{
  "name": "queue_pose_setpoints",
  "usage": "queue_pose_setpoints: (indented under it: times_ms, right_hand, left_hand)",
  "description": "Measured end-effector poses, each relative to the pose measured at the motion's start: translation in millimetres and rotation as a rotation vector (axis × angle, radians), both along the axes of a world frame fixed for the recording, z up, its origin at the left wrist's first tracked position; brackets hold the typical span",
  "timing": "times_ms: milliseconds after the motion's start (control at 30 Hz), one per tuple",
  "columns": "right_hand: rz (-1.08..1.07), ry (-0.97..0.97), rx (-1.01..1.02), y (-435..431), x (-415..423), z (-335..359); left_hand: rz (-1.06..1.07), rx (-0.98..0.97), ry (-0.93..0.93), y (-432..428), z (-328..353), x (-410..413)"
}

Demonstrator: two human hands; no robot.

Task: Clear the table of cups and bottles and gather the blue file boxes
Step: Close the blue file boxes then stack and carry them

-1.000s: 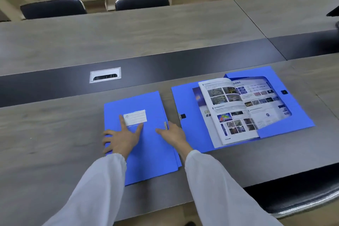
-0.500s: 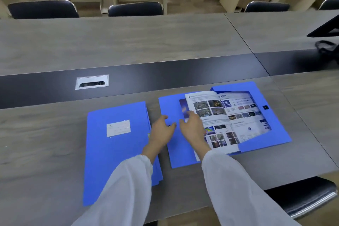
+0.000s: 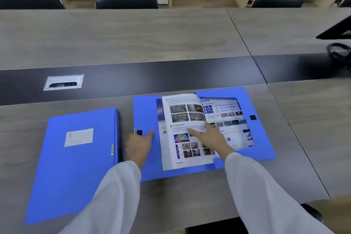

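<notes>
A closed blue file box (image 3: pixel 76 159) with a white label lies flat on the grey table at the left. To its right a second blue file box (image 3: pixel 146 112) lies open, with an open brochure (image 3: pixel 182 114) of photos and text on it. My left hand (image 3: pixel 139 147) rests on the open box's left flap beside its black clasp, index finger stretched out. My right hand (image 3: pixel 209 136) lies flat on the brochure's pages, fingers apart. No cups or bottles are in view.
A dark strip with a metal cable port (image 3: pixel 63 82) runs across the table (image 3: pixel 133 34). Dark chairs (image 3: pixel 126 1) stand along the far side. A black monitor base (image 3: pixel 336 28) and cables sit at the right edge. Another chair (image 3: pixel 311 213) is near me.
Both hands left the closed box and moved right onto the open box: the left to its flap, the right onto the brochure. The view shifted right.
</notes>
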State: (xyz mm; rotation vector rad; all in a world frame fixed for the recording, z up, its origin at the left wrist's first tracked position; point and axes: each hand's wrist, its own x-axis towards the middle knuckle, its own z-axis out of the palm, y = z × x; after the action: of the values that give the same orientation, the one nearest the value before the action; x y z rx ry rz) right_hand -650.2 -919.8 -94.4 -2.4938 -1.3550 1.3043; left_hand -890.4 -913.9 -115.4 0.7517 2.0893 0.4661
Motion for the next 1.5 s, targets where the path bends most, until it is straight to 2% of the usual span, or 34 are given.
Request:
queue_pose_setpoints:
  times_ms: [133, 200, 233, 300, 367, 400, 500, 600, 700, 800, 867, 933, 1000, 1067, 1133, 1300, 1433, 1500]
  right_hand:
    - [-0.101, 0.334, -0.030, 11, 17, 15]
    - [-0.080, 0.375, -0.017, 16, 29, 21]
    - [-0.072, 0.302, 0.076, 18, 38, 22]
    - [-0.113, -0.003, 0.287, 24, 61, 21]
    - [-0.187, -0.223, 0.269, 26, 83, 18]
    - [-0.228, -0.218, 0.182, 26, 90, 15]
    - [-0.283, 0.015, 0.035, 22, 94, 4]
    - [-0.265, 0.023, 0.050, 20, 84, 1]
    - [-0.292, 0.072, 0.094, 19, 77, 0]
    - [-0.428, 0.157, 0.140, 16, 75, 5]
    - [-0.503, 0.174, 0.209, 14, 74, 11]
    - [-0.491, 0.209, 0.237, 12, 71, 16]
    - [-0.451, 0.246, 0.217, 11, 67, 18]
    - [-0.487, 0.313, 0.202, 12, 64, 16]
    - [-0.477, 0.349, 0.211, 12, 64, 13]
    - [-0.420, 0.290, 0.250, 12, 60, 1]
    - [-0.492, 0.330, 0.234, 14, 59, -3]
    - [-0.488, 0.304, 0.232, 11, 59, -6]
  left_hand:
    - [-0.043, 0.140, 0.190, 17, 34, 5]
    - [-0.112, 0.199, 0.302, 28, 61, 5]
    - [-0.143, 0.213, 0.352, 34, 76, 6]
    - [-0.191, 0.235, 0.431, 42, 103, 7]
    - [-0.248, 0.273, 0.499, 48, 126, 16]
    - [-0.279, 0.292, 0.515, 50, 135, 22]
    - [-0.411, 0.317, 0.494, 53, 153, 50]
    - [-0.594, 0.310, 0.422, 53, 160, 84]
    - [-0.732, 0.265, 0.183, 44, 153, 126]
    - [-0.735, 0.138, -0.070, 36, 133, 154]
    - [-0.727, 0.161, -0.082, 39, 107, 154]
    - [-0.731, 0.171, -0.066, 41, 81, 146]
    - [-0.811, 0.080, 0.094, 35, 61, 137]
    - [-0.842, -0.028, 0.156, 27, 46, 129]
    - [-0.800, -0.040, 0.158, 28, 33, 123]
    - [-0.464, 0.108, 0.132, 42, 25, 123]
    - [-0.330, 0.044, 0.130, 53, 18, 110]
    - [-0.331, 0.022, 0.131, 59, 11, 100]
